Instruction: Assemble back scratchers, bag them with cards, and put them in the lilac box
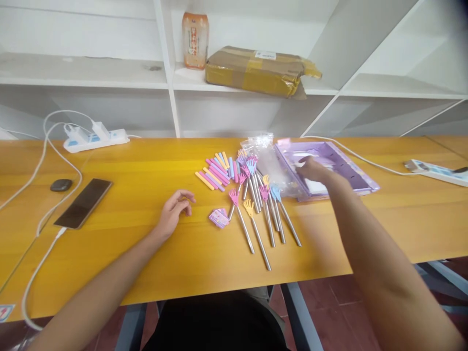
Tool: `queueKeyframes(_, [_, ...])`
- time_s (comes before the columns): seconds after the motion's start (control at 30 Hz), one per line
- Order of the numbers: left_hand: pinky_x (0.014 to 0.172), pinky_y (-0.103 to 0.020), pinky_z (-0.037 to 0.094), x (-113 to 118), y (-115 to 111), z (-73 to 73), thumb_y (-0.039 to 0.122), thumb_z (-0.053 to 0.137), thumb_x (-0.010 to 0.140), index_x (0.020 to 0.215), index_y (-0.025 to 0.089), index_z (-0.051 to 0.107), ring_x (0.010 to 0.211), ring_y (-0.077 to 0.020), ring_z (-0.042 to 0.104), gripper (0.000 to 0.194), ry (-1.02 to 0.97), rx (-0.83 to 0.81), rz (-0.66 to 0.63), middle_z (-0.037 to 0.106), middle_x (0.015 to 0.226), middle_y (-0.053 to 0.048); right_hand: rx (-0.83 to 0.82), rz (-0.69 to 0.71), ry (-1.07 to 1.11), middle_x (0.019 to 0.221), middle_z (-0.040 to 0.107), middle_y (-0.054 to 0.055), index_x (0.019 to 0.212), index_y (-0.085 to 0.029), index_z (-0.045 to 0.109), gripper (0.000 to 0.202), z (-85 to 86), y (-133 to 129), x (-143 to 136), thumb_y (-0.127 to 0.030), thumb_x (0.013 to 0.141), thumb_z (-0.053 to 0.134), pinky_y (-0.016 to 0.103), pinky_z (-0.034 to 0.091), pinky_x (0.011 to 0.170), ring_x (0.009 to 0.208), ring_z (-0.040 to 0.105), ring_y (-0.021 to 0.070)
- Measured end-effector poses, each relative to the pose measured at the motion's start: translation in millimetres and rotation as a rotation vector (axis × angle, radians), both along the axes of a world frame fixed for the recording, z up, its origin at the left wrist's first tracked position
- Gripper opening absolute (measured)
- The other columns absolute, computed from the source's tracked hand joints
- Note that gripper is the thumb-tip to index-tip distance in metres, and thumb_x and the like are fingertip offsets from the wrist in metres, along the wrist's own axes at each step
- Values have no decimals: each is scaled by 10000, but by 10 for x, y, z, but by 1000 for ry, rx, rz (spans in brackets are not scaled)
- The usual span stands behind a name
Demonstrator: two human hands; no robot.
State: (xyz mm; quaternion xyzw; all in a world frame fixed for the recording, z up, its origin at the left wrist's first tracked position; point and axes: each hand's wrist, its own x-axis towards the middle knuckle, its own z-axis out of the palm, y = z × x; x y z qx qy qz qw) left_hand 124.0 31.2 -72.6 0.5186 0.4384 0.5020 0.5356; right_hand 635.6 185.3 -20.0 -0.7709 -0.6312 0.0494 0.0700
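My left hand (175,210) rests on the table with its fingers loosely bent and apart, holding nothing. Just right of it lie small printed purple cards (219,218). My right hand (311,168) reaches over the near left side of a purple box (354,186), its fingers curled together and pointing down; what they grip is hidden. White sheets (315,187) lie in the box beneath that hand. Between my hands are several back scratchers (261,246) with metal rods and pink, yellow and blue hand-shaped heads. Behind them lie coloured handle tubes (218,170) and clear plastic bags (276,168).
At the left are a phone (84,203) on a white cable, a small black device (61,185) and a power strip (97,140). Another power strip (438,171) lies at the far right. Shelves behind hold a taped carton (256,73) and an orange package (195,41).
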Motion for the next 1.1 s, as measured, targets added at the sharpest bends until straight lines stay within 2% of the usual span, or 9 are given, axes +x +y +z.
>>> queueKeyframes(0.1, [705, -315, 482, -1, -4, 16, 313, 628, 942, 1089, 200, 684, 681, -130, 606, 193, 58, -25, 11, 694, 1018, -24, -92, -53, 34, 1081, 777, 183, 1389, -100, 577, 454, -160, -25, -30, -294, 990, 678, 298, 476, 780, 821, 685, 211])
queueKeyframes(0.2, [709, -315, 481, 7, 0, 14, 323, 636, 938, 1096, 203, 678, 680, -129, 605, 202, 87, -30, 3, 692, 1020, -21, -109, -71, 30, 1230, 753, 212, 1363, -121, 626, 434, -172, -63, -1, -235, 945, 646, 321, 515, 845, 958, 713, 255])
queueKeyframes(0.33, [697, -308, 480, 19, 14, -4, 329, 637, 926, 1092, 202, 670, 667, -124, 599, 212, 94, -32, 8, 687, 1013, -17, -97, -32, 5, 1157, 773, 212, 1215, -109, 736, 343, -72, -133, 43, -170, 924, 565, 347, 507, 905, 1026, 712, 293])
queueKeyframes(0.47, [677, -299, 478, 21, 32, -13, 336, 641, 905, 1077, 197, 666, 650, -118, 590, 223, 101, -29, 28, 681, 990, -15, -76, 9, -25, 1037, 790, 187, 1023, -148, 789, 265, 18, -231, -8, -166, 922, 545, 353, 481, 849, 965, 712, 300])
queueKeyframes(0.53, [670, -296, 479, 28, 36, -7, 345, 644, 891, 1069, 196, 663, 640, -116, 586, 233, 108, -24, 34, 680, 979, -12, -14, 4, -40, 1143, 781, 209, 1080, -143, 786, 303, 46, -312, -124, -204, 961, 514, 370, 475, 841, 1001, 709, 314])
queueKeyframes(0.63, [656, -290, 478, 55, 33, 13, 351, 638, 872, 1044, 198, 654, 626, -114, 576, 231, 139, -15, 43, 679, 951, -8, 208, 14, -9, 1294, 747, 222, 1245, -153, 743, 392, 68, -494, -423, -267, 1035, 432, 390, 472, 853, 1079, 695, 326])
queueKeyframes(0.8, [636, -279, 477, 90, 39, 22, 280, 614, 829, 1025, 206, 652, 624, -121, 589, 213, 305, -16, -3, 696, 921, -6, 252, 121, 85, 1066, 814, 119, 1094, -228, 758, 278, 10, -825, -890, -349, 1027, 517, 358, 422, 748, 928, 706, 292])
queueKeyframes(1.0, [564, -278, 450, 79, 259, -29, 291, 616, 885, 1045, 233, 646, 578, -151, 612, 173, 551, -16, -89, 694, 843, 7, 364, 83, 180, 887, 783, 102, 857, -232, 662, 306, -168, -928, -944, -467, 1024, 556, 338, 376, 707, 800, 665, 257])
queueKeyframes(1.1, [640, -310, 476, 128, 447, -27, 238, 580, 908, 1029, 236, 641, 650, -174, 629, 136, 675, 136, -62, 710, 884, -10, 462, 105, 198, 796, 735, 101, 782, -242, 592, 362, -219, -938, -992, -468, 1044, 483, 339, 382, 717, 743, 635, 239])
